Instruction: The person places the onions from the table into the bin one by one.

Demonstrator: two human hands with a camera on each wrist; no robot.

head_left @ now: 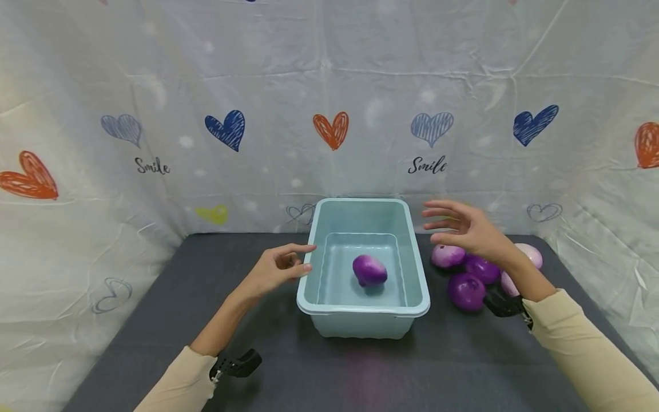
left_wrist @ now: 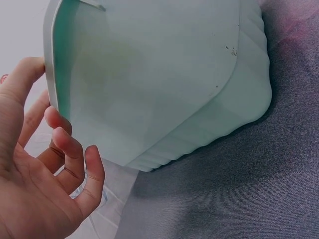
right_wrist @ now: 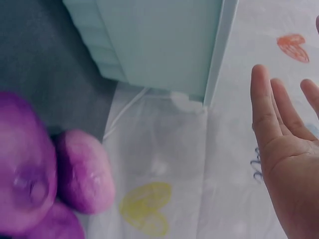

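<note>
A pale blue-green plastic tub (head_left: 362,326) stands on the dark table, with one purple onion (head_left: 369,270) lying in it. At the tub's left rim is my left hand (head_left: 278,266), its forefinger and thumb touching the edge while the other fingers curl loosely, as the left wrist view shows. My right hand (head_left: 465,229) is held in the air to the right of the tub, fingers spread and nothing in them. Below it several purple and pinkish onions (head_left: 466,291) lie in a group; the right wrist view shows a pale onion (right_wrist: 85,172) nearest the cloth.
Behind the table hangs a whitish cloth (head_left: 273,86) printed with hearts and words. The dark tabletop (head_left: 309,372) extends in front of the tub and to both sides. Black bands with devices (head_left: 237,365) are strapped on both wrists.
</note>
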